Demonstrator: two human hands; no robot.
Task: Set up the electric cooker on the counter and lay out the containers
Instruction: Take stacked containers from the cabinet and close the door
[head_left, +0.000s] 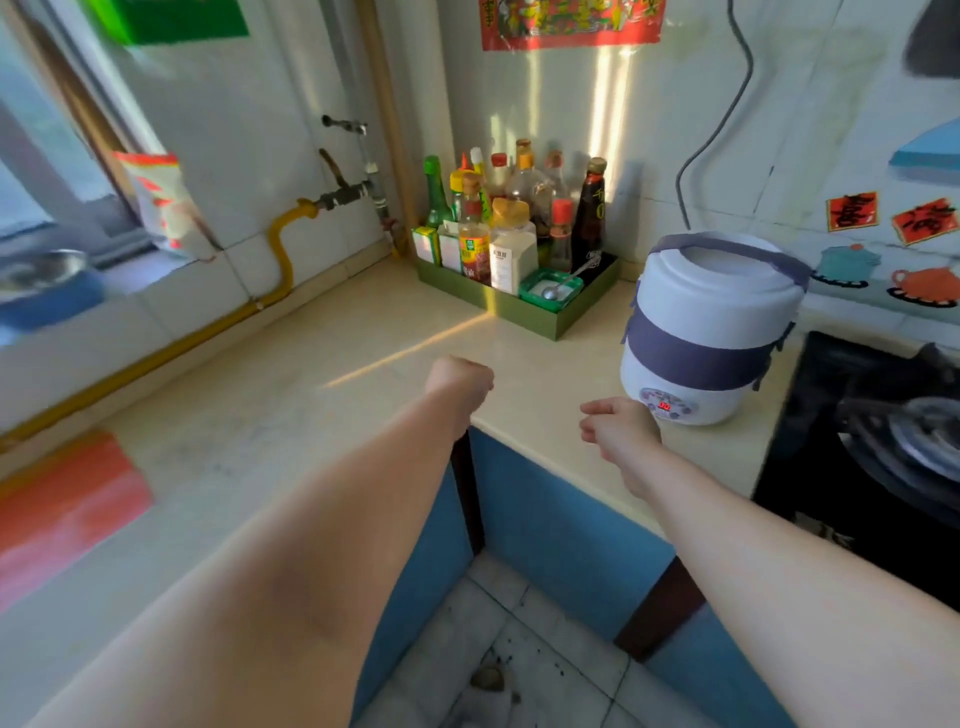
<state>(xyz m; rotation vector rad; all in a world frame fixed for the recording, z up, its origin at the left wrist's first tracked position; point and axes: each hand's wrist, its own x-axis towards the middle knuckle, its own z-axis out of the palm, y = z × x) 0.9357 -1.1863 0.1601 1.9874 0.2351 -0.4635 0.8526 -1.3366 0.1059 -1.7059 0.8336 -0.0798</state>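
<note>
Both arms are stretching forward over the desk (363, 338), the left hand (460, 382) and right hand (618, 428) hovering fisted, holding nothing. The electric cooker (711, 327) is standing lidded at the right, just beyond the right hand.

Electric cooker (711, 332): white, round, tall body, wide grey-purple band (701, 351) round the middle, same-colour strap handle (727, 241) lying over the white lid (722, 267); lid on, side clips down; stands upright; round control panel (667, 408) low on the front with a small red lit display; sits on bench (363, 338) at its right end, close to the front edge
</note>
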